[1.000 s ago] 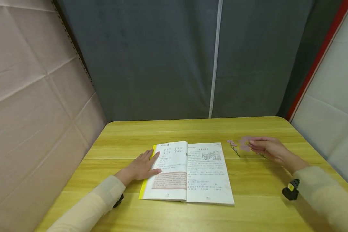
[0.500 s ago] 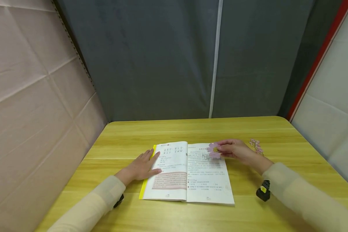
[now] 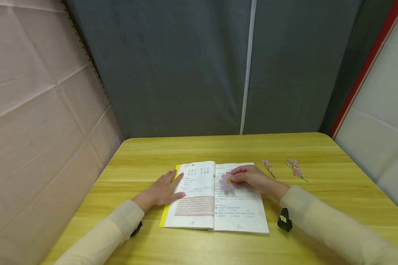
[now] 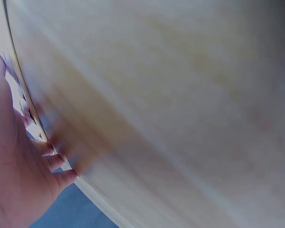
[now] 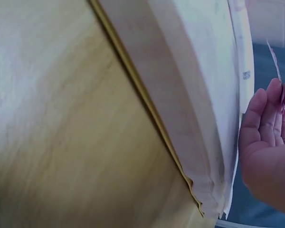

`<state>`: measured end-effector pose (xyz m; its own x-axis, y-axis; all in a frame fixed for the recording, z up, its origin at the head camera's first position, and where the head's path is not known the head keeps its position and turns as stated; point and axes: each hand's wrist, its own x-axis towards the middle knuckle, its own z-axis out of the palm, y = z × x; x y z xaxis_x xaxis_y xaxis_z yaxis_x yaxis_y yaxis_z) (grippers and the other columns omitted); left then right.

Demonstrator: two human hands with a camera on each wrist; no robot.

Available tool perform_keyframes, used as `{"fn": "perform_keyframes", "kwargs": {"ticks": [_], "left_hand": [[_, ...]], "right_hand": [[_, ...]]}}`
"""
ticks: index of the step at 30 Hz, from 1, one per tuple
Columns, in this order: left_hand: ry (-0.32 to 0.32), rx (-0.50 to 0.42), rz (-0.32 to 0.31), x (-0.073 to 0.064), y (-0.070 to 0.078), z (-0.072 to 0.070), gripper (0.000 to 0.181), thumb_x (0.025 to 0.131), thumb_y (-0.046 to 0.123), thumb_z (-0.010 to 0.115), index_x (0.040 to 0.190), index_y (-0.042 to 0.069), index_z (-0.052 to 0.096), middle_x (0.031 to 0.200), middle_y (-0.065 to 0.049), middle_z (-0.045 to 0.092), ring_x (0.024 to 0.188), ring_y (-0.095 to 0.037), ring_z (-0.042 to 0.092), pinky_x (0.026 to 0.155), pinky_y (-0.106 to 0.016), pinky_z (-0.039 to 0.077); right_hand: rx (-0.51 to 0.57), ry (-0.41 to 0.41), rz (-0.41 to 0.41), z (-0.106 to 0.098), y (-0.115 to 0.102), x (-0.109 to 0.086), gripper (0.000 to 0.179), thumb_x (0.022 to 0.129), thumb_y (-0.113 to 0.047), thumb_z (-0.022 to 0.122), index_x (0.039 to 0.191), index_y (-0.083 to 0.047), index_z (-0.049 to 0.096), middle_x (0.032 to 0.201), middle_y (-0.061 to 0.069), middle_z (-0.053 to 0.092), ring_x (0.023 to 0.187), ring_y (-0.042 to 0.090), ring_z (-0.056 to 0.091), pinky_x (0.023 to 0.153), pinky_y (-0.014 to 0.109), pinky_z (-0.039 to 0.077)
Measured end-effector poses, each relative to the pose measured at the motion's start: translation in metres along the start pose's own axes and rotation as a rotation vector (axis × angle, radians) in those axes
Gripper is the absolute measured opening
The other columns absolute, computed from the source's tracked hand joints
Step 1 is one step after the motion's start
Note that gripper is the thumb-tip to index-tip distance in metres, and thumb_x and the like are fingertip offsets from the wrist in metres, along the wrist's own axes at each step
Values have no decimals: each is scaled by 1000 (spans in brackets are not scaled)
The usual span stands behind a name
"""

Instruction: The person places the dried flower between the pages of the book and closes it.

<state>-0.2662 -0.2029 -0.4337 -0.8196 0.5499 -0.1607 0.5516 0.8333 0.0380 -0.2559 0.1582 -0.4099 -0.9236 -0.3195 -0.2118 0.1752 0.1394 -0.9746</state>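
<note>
An open book [image 3: 199,191] with printed pages and a yellow cover edge lies on the wooden table. My left hand [image 3: 160,189] rests flat on its left page, fingers spread; the left wrist view shows that hand [image 4: 19,161] at the book's edge. My right hand [image 3: 250,178] pinches a flat pink flower [image 3: 227,181] with a yellow centre over the upper right page. In the right wrist view the flower [image 5: 275,61] appears edge-on, between the thumb and fingers of the right hand [image 5: 270,137]. Part of the right page's drawing is hidden behind the hand.
Two small pink flower sprigs, a shorter sprig [image 3: 268,167] and a longer sprig [image 3: 296,169], lie on the table [image 3: 185,147] right of the book. A dark grey curtain [image 3: 172,73] hangs behind the table. Pale cloth walls [image 3: 46,110] stand at both sides.
My right hand has carried the pink flower leftward from the table's right side to over the right page. Both sprigs now show uncovered. The left hand stays in place.
</note>
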Motion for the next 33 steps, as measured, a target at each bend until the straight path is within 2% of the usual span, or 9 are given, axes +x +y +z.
{"fn": "perform_keyframes", "kwargs": {"ticks": [8, 14, 20, 26, 29, 33], "left_hand": [[3, 8, 14, -1, 1, -2, 86, 96, 66, 33, 156, 8, 17, 156, -26, 15, 143, -41, 16, 112, -53, 22], [-1, 7, 16, -1, 1, -3, 86, 96, 67, 33, 156, 8, 17, 156, -27, 15, 143, -41, 16, 111, -53, 22], [-5, 11, 12, -1, 1, -3, 87, 96, 67, 33, 156, 8, 16, 156, -26, 15, 143, -41, 16, 112, -53, 22], [-3, 4, 10, -1, 1, -2, 87, 95, 68, 32, 156, 9, 16, 157, -26, 14, 143, -41, 15, 112, -52, 21], [0, 3, 9, -1, 0, -1, 87, 95, 68, 32, 156, 9, 16, 157, -26, 14, 143, -41, 15, 112, -53, 21], [1, 6, 12, -1, 0, -1, 86, 95, 68, 32, 156, 9, 16, 157, -26, 15, 143, -40, 15, 112, -52, 21]], "right_hand": [[-78, 48, 57, 11, 6, 5, 21, 89, -6, 69, 106, 5, 66, 91, 11, 71, 82, 20, 69, 74, 32, 56], [-210, 100, 36, 22, 6, 5, 17, 87, -4, 70, 102, 3, 68, 84, 7, 70, 77, 17, 67, 68, 29, 55], [-302, 154, 13, 32, 9, 7, 14, 83, -2, 73, 96, -1, 70, 77, 5, 66, 67, 13, 59, 59, 24, 47], [-409, 169, -76, 37, 9, 3, 14, 81, 0, 74, 93, -3, 69, 77, 4, 63, 71, 14, 56, 63, 26, 47], [-478, 144, -140, 37, 10, 1, 17, 80, -1, 76, 95, -5, 70, 80, 2, 62, 74, 15, 55, 68, 28, 47], [-518, 100, -206, 32, 10, -1, 24, 79, -2, 78, 101, -4, 69, 86, 1, 63, 80, 15, 57, 75, 31, 49]]}}
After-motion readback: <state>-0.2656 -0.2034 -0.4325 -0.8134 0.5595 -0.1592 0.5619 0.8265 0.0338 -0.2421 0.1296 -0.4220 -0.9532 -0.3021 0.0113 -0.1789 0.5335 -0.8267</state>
